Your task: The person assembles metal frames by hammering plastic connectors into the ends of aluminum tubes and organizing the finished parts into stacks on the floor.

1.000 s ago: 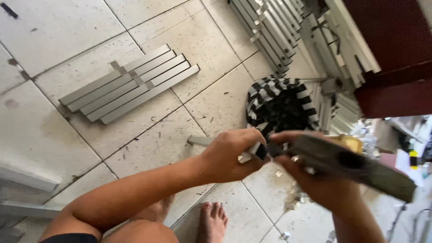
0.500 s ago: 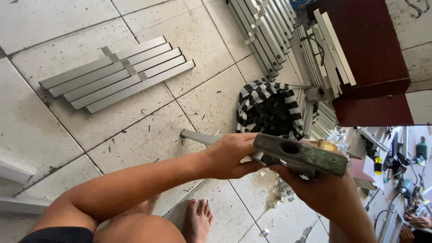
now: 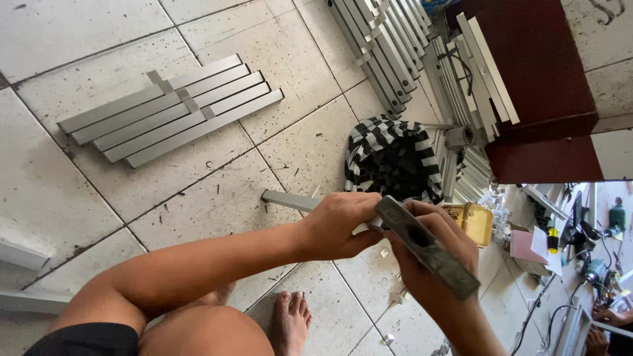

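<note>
Left hand (image 3: 336,224) gripping a grey metal bar (image 3: 290,200) just above the tiled floor (image 3: 198,198), fingers clamped round it — right hand (image 3: 428,254) closing on a hammer head (image 3: 425,245) beside it, near a striped basket (image 3: 392,158).

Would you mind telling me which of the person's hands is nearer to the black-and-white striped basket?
Right. The right hand, holding a metal block, sits just below the striped basket. The left hand, gripping the grey bar, is lower left of it.
</note>
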